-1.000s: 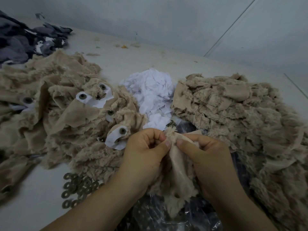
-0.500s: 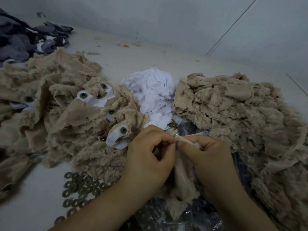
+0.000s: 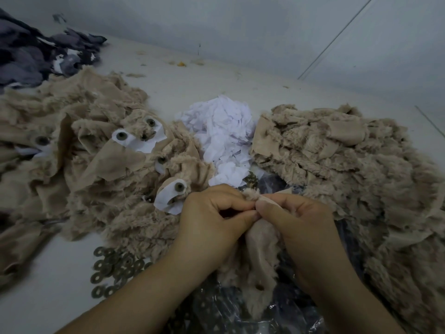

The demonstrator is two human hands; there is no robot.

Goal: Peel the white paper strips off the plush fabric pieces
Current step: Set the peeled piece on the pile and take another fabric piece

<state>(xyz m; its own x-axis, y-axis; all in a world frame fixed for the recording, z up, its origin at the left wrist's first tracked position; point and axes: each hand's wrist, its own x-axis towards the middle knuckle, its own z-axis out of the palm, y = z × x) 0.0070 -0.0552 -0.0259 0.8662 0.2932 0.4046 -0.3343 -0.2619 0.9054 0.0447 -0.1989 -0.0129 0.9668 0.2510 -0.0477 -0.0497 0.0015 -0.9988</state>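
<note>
On the pale worktop [image 3: 216, 75], peeled paper [image 3: 221, 131] lies heaped, strips remain at left [image 3: 134, 144], and left hand [image 3: 212, 220] and right hand [image 3: 298, 220] pinch one plush piece [image 3: 260, 239].

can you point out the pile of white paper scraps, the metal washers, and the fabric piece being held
pile of white paper scraps [image 3: 222, 131]: head view, middle of the heap.
metal washers [image 3: 113, 268]: head view, centre of the cluster.
fabric piece being held [image 3: 257, 251]: head view, smooth backing below the fingers.

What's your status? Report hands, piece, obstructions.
Left hand and right hand both pinching top edge of plush piece. No paper strip visible on it. Nothing blocking.
</note>
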